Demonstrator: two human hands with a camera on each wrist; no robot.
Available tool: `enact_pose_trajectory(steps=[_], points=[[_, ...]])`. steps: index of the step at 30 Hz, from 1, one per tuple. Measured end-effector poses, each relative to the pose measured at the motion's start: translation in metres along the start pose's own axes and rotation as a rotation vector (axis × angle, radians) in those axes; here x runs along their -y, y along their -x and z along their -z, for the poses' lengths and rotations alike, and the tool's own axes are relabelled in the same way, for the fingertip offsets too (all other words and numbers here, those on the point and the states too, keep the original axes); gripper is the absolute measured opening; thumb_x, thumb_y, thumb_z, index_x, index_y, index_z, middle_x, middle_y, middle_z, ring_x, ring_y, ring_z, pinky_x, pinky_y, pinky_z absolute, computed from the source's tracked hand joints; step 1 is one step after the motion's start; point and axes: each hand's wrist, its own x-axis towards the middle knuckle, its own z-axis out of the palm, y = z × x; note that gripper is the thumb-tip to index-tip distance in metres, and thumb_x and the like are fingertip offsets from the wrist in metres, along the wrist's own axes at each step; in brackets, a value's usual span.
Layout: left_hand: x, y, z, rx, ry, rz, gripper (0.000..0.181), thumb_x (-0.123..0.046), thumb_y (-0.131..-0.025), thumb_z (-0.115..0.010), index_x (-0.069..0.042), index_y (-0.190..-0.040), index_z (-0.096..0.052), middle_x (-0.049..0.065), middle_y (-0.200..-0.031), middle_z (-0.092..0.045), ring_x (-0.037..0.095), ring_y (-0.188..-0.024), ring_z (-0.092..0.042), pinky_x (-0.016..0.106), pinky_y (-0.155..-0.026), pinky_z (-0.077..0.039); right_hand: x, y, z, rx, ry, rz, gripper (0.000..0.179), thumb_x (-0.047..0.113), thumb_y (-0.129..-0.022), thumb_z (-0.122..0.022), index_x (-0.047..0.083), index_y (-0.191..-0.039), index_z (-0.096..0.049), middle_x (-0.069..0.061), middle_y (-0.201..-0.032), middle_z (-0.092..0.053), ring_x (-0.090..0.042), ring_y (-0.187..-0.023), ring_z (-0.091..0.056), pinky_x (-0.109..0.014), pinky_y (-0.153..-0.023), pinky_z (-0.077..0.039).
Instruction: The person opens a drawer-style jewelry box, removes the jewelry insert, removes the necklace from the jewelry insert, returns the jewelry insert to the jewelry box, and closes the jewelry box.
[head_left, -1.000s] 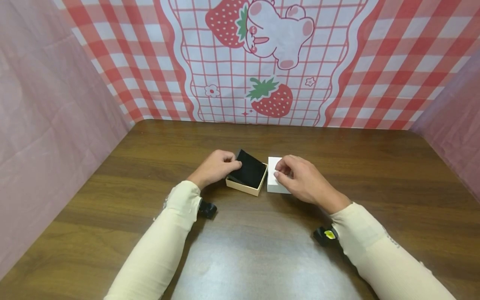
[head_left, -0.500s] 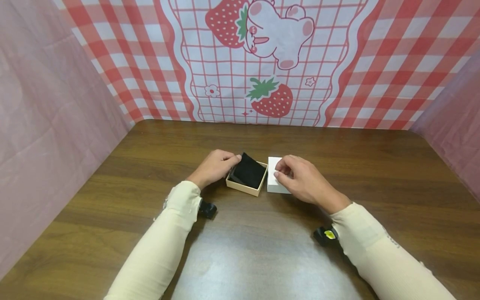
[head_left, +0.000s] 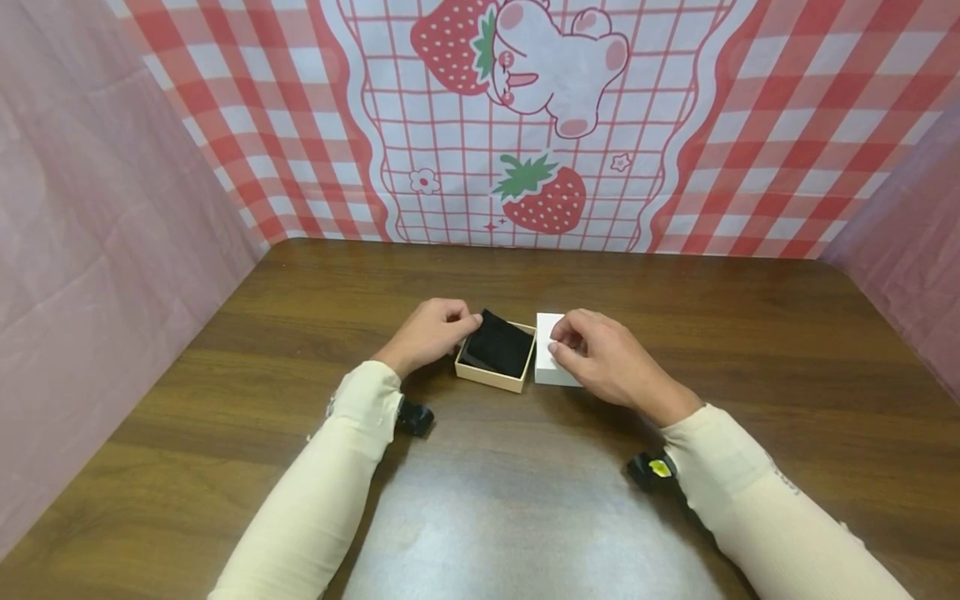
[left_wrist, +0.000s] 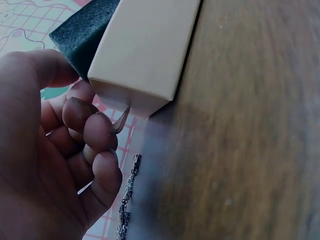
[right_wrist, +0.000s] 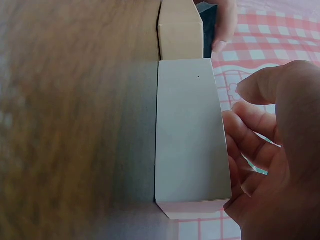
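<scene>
A small beige open box [head_left: 491, 379] sits at the middle of the table, with a black foam pad [head_left: 501, 343] tilted inside it. The pad's far left corner stands above the rim, also visible in the left wrist view as a dark foam block [left_wrist: 82, 35]. My left hand [head_left: 431, 333] pinches that corner between thumb and forefinger, its other fingers curled beside the box. Directly right of the beige box is a white box [head_left: 547, 371]. Over it my right hand [head_left: 600, 354] rests with loosely bent fingers, the thumb apart from the box in the right wrist view.
A silver chain [left_wrist: 125, 200] lies on the table beside the left hand, seen only in the left wrist view. The brown wooden table [head_left: 480, 500] ends at a checked strawberry cloth [head_left: 540, 200]. Black straps [head_left: 415, 418] hang at both wrists.
The foam pad has sunk lower into the beige box, its raised corner dropping, and the left thumb shifted with it. The beige box has turned and slid slightly right. My right hand stayed still.
</scene>
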Motion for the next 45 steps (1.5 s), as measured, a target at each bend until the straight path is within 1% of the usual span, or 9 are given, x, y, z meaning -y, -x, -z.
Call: enact_pose_trajectory(steps=[8,15,20,26,34,38,45], points=[[0.0017,-0.0005,-0.0005,0.002,0.005,0.001,0.031,-0.029,-0.098,-0.062,-0.013,-0.072,-0.060,0.002,-0.065,-0.057,0.016,-0.060,-0.053,0.031,-0.058,-0.044,0.0000,-0.0004,-0.0004,-0.006,0.000,0.002,0.009,0.018,-0.094,-0.069,0.011,-0.099,-0.066,-0.001,-0.090,-0.061,-0.018,-0.083,-0.056,-0.037,-0.075,-0.047],[0.0025,-0.0012,-0.0010,-0.013,-0.039,-0.014,0.025,-0.029,-0.093,-0.068,-0.014,-0.074,-0.062,-0.002,-0.069,-0.057,0.014,-0.066,-0.053,0.031,-0.063,-0.043,0.0001,0.0000,-0.0001,-0.006,-0.008,0.000,0.009,0.018,-0.094,-0.068,0.011,-0.099,-0.066,-0.001,-0.089,-0.061,-0.018,-0.082,-0.055,-0.037,-0.074,-0.047],[0.0008,-0.0016,-0.0011,0.002,-0.062,-0.007,0.022,-0.026,-0.091,-0.072,-0.013,-0.078,-0.061,0.000,-0.073,-0.057,0.016,-0.070,-0.053,0.031,-0.064,-0.043,-0.0004,-0.0001,-0.0003,-0.008,-0.010,0.000,0.008,0.018,-0.094,-0.068,0.011,-0.099,-0.066,0.000,-0.089,-0.061,-0.017,-0.082,-0.055,-0.037,-0.074,-0.047],[-0.0003,-0.0025,-0.0015,0.011,-0.052,-0.008,0.019,-0.022,-0.088,-0.075,-0.012,-0.083,-0.060,0.001,-0.075,-0.060,0.016,-0.069,-0.055,0.031,-0.064,-0.044,0.0008,0.0003,0.0008,-0.011,-0.013,0.005,0.009,0.019,-0.094,-0.068,0.011,-0.099,-0.066,0.000,-0.089,-0.061,-0.017,-0.082,-0.055,-0.037,-0.074,-0.047],[0.0010,-0.0022,-0.0034,0.031,-0.048,0.007,0.021,-0.020,-0.087,-0.076,-0.010,-0.087,-0.058,0.001,-0.077,-0.062,0.014,-0.071,-0.057,0.029,-0.065,-0.045,0.0011,-0.0002,-0.0007,0.003,-0.011,-0.009,0.010,0.018,-0.093,-0.070,0.012,-0.099,-0.065,0.000,-0.089,-0.060,-0.017,-0.081,-0.054,-0.036,-0.073,-0.048],[0.0015,-0.0019,-0.0037,0.043,-0.045,0.004,0.022,-0.020,-0.087,-0.077,-0.010,-0.086,-0.057,0.001,-0.076,-0.060,0.015,-0.071,-0.056,0.030,-0.064,-0.045,0.0015,0.0000,-0.0002,0.002,-0.008,-0.008,0.009,0.018,-0.093,-0.069,0.012,-0.099,-0.065,0.000,-0.089,-0.059,-0.017,-0.081,-0.054,-0.036,-0.073,-0.047],[0.0003,-0.0017,-0.0027,0.065,-0.078,0.001,0.022,-0.022,-0.088,-0.076,-0.012,-0.081,-0.057,0.000,-0.072,-0.056,0.015,-0.069,-0.052,0.030,-0.064,-0.043,0.0019,-0.0001,0.0002,0.006,-0.003,-0.007,0.009,0.018,-0.094,-0.068,0.012,-0.099,-0.066,0.000,-0.090,-0.060,-0.017,-0.082,-0.055,-0.036,-0.074,-0.048]])
